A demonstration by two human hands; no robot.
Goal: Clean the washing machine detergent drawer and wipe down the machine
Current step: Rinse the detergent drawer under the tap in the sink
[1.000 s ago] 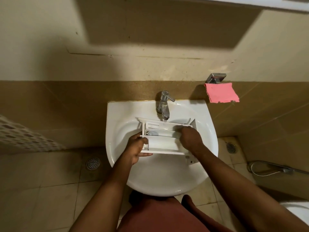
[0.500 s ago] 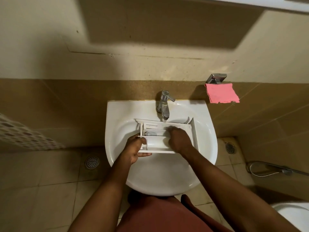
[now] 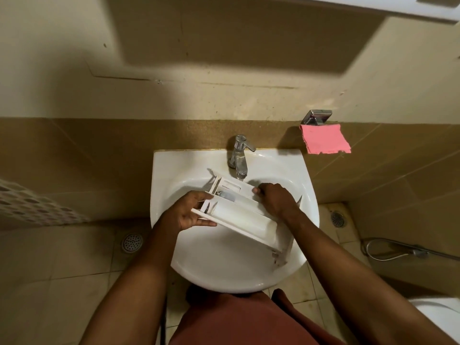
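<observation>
From the head view, a white detergent drawer is held over the bowl of a white sink, lying slantwise with one end up near the tap and its broad front panel down at the right side of the bowl, close to the rim. Its open compartments face upward, and a small grey insert sits in the one nearest the tap. The left hand grips the drawer's left end - thumb laid along the near rail, fingers curled around the side wall. The right hand comes in knuckles up, its fingers curled over the drawer's far wall just below the spout, so both hands are closed on the drawer. Whether water runs from the tap is too faint to tell. On the tiled wall to the right of the sink, a pink cloth hangs from a chrome holder. The floor is pale tile with a round drain left of the sink and another to its right; a metal hose lies along the right-hand wall, and a white toilet rim (only a corner of it) shows at the lower right. A white perforated basket juts in at the left edge - and a reddish garment fills the bottom middle between the forearms.
</observation>
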